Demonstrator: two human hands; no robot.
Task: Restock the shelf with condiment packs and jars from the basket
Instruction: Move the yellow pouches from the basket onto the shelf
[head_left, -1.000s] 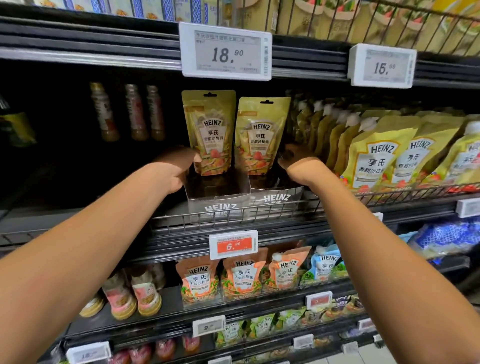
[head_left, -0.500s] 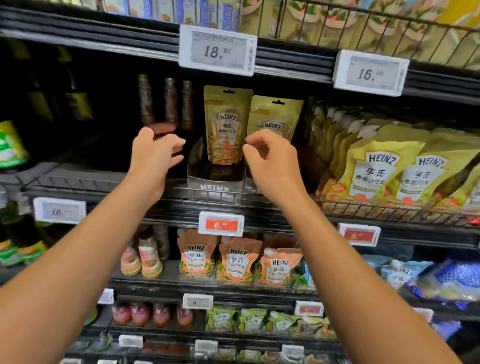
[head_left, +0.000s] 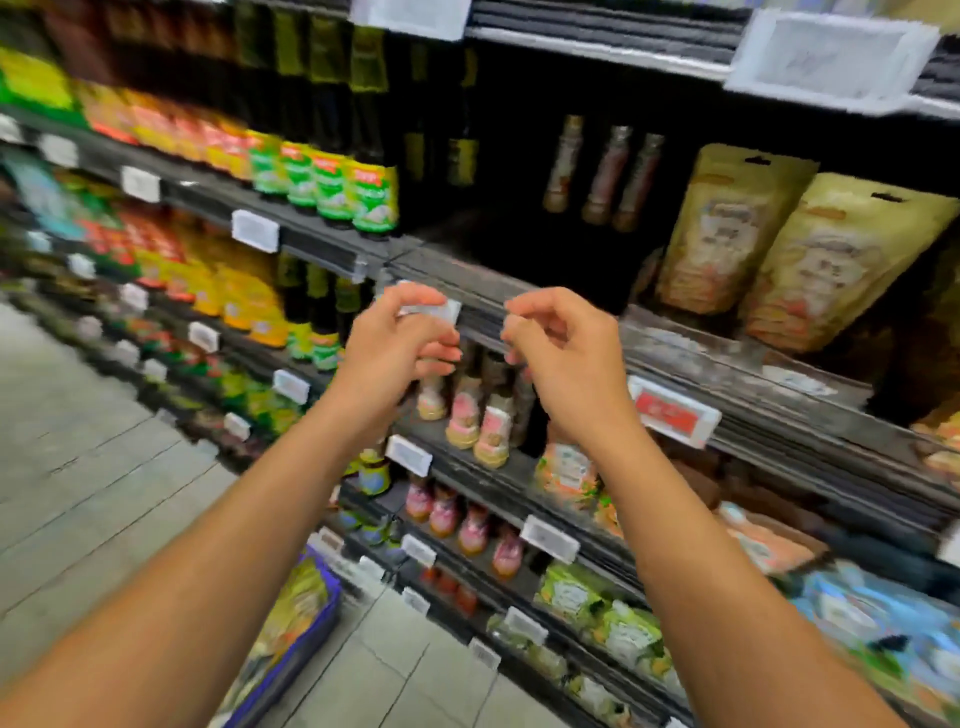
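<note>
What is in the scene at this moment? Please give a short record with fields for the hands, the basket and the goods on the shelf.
left hand: fingers loosely curled, holds nothing, in front of the shelf edge
right hand: fingers loosely curled, holds nothing
basket: blue, lower left by the bottom shelves, packs inside
gold pouches: two, upright, at the right on the shelf
bottles: three, at the back of the same shelf
image: blurred, labels unreadable

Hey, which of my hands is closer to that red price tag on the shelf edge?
Right. The right hand is just left of the red price tag, slightly above it; the left hand is farther left, beyond the right hand.
</note>
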